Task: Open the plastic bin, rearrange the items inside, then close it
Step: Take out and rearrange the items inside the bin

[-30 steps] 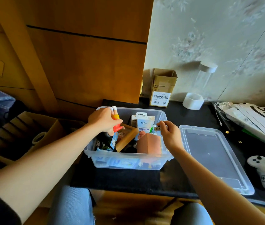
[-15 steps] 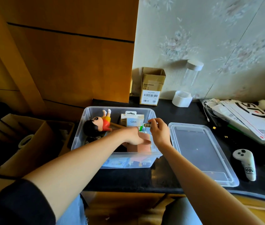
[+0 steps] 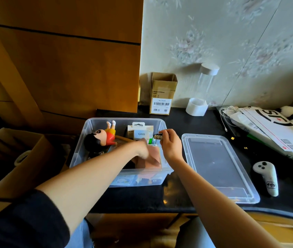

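The plastic bin (image 3: pixel 81 145) stands open at the centre of the frame on the dark worktop (image 3: pixel 186 197), near its front edge, which keeps its contents within easy reach of both arms. Its lid (image 3: pixel 217 167) lies flat just to the right of the bin, close at hand for closing later. By my judgement the work is at the rearranging step; closing has not begun.

Inside, a doll (image 3: pixel 100 138) in a red top lies on its back along the left of the bin, feet toward the far wall. A white box marked Q88 (image 3: pixel 141 133) stands upright against the far side. A pinkish block (image 3: pixel 151 158) occupies the near right part.

The left hand (image 3: pixel 142 149) reaches across into the bin and rests on or at the pinkish block; it is blurred, and I cannot tell whether the fingers grip it. The right hand (image 3: pixel 169 145) hovers over the bin's right rim, pinching a small dark tube (image 3: pixel 158 136) between thumb and fingertips, apparently held clear while space is made.

Beyond, at upper centre, a cardboard carton (image 3: pixel 161 97) and a white roll (image 3: pixel 195 106) stand by the wall. A white controller (image 3: pixel 267 178) lies at lower right.
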Demonstrator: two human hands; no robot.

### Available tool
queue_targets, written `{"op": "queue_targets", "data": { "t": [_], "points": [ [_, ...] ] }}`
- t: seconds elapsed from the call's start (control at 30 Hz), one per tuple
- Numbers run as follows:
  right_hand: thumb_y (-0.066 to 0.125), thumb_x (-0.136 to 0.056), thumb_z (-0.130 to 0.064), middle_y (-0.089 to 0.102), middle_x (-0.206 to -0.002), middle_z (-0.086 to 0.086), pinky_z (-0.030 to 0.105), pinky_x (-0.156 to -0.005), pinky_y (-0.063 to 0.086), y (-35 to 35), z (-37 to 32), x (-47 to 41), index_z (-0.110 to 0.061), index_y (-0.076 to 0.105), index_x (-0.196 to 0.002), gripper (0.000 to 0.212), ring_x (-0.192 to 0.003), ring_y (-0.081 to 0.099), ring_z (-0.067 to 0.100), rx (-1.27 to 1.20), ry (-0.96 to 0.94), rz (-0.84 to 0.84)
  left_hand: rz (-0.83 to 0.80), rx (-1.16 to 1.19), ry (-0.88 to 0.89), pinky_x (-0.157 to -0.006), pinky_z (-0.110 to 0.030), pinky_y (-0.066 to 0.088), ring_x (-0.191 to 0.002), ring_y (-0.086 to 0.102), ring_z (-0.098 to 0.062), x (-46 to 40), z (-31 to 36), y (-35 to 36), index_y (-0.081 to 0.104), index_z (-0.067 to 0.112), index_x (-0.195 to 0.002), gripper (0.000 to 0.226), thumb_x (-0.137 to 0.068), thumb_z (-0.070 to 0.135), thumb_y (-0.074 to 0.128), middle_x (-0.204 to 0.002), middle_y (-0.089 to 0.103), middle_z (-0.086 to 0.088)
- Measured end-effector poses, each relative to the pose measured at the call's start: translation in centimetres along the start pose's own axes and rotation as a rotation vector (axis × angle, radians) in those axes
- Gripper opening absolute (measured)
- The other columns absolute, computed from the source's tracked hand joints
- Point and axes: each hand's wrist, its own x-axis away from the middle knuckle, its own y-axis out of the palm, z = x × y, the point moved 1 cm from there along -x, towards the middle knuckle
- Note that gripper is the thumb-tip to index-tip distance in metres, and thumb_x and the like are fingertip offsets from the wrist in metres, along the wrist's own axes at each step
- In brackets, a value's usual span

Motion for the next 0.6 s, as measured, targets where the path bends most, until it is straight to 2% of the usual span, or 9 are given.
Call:
{"op": "queue_targets", "data": {
  "t": [0.03,0.1,0.17,0.23,0.33,0.43,0.47,0.53,0.6],
  "points": [
    [0.042,-0.098,-0.021,0.059,-0.077,-0.01,0.019,-0.059,0.042,0.0,0.0,-0.1,-0.016,0.059,-0.092,0.019,-0.066,0.053,0.006,-0.001,-0.001,-0.002,0.052,-0.079,0.061,-0.083,-0.036,0.052,-0.1,0.057,-0.026,0.1,0.0,0.1,0.032,0.009,-0.136,0.097,-0.065,0.055,0.079,-0.116,0.053,-0.01],
    [0.042,-0.097,-0.021,0.059,-0.077,-0.009,0.018,-0.058,0.042,0.0,-0.1,-0.1,-0.016,0.058,-0.091,0.018,-0.066,0.053,0.007,0.005,-0.006,-0.007,0.123,-0.171,0.193,-0.068,-0.03,0.051,-0.087,0.056,-0.02,0.5,0.1,0.1,0.035,0.015,-0.136,0.084,-0.07,0.042,0.08,-0.1,0.052,-0.003],
    [0.042,-0.097,-0.02,0.059,-0.077,-0.009,0.017,-0.057,0.045,-0.1,-0.3,0.0,-0.015,0.058,-0.092,0.018,-0.067,0.056,0.007,0.003,-0.002,-0.009,0.133,-0.215,0.297,-0.055,-0.025,0.044,-0.071,0.053,-0.014,0.9,0.4,-0.1,0.043,0.02,-0.132,0.069,-0.074,0.029,0.078,-0.083,0.048,0.003],
    [0.042,-0.098,-0.02,0.06,-0.08,-0.007,0.02,-0.059,0.053,0.0,-0.3,0.1,-0.015,0.058,-0.093,0.017,-0.071,0.06,0.01,-0.036,0.013,-0.018,0.114,-0.278,0.36,-0.05,-0.023,0.039,-0.065,0.05,-0.011,1.2,0.8,-0.6,0.045,0.023,-0.131,0.065,-0.075,0.031,0.077,-0.078,0.049,0.004],
    [0.043,-0.098,-0.021,0.061,-0.082,-0.007,0.021,-0.06,0.051,0.0,-0.4,0.2,-0.016,0.058,-0.094,0.017,-0.071,0.059,0.009,-0.033,0.017,-0.007,0.048,-0.311,0.389,-0.055,-0.022,0.04,-0.069,0.05,-0.009,1.5,0.6,-0.9,0.043,0.023,-0.135,0.063,-0.081,0.037,0.071,-0.085,0.053,0.006],
    [0.043,-0.097,-0.021,0.059,-0.08,-0.012,0.017,-0.06,0.046,0.0,-0.3,0.1,-0.017,0.059,-0.093,0.017,-0.07,0.057,0.008,-0.012,0.013,-0.001,-0.029,-0.338,0.413,-0.085,-0.029,0.048,-0.105,0.052,-0.018,1.5,-0.2,-0.8,0.027,0.027,-0.146,0.075,-0.084,0.041,0.067,-0.128,0.051,-0.001],
    [0.043,-0.097,-0.021,0.059,-0.079,-0.012,0.017,-0.06,0.046,0.0,-0.3,0.1,-0.016,0.059,-0.093,0.017,-0.07,0.057,0.008,-0.01,0.016,-0.005,-0.044,-0.368,0.403,-0.091,-0.033,0.048,-0.113,0.051,-0.021,1.5,-0.3,-0.9,0.025,0.027,-0.148,0.079,-0.083,0.043,0.067,-0.135,0.047,-0.002],
    [0.042,-0.097,-0.02,0.059,-0.078,-0.011,0.02,-0.061,0.045,0.0,-0.4,0.1,-0.016,0.059,-0.092,0.018,-0.069,0.056,0.008,0.006,0.019,-0.008,-0.049,-0.455,0.381,-0.086,-0.033,0.048,-0.11,0.051,-0.022,1.3,0.1,-1.2,0.03,0.026,-0.145,0.077,-0.081,0.044,0.069,-0.129,0.049,-0.002],
    [0.042,-0.096,-0.02,0.058,-0.078,-0.01,0.021,-0.06,0.044,0.0,-0.4,0.2,-0.015,0.059,-0.092,0.018,-0.067,0.054,0.008,0.018,0.02,-0.004,-0.008,-0.518,0.382,-0.073,-0.029,0.043,-0.093,0.051,-0.02,0.9,0.8,-1.2,0.045,0.022,-0.124,0.055,-0.079,0.04,0.071,-0.113,0.054,-0.002]
  ]
}}
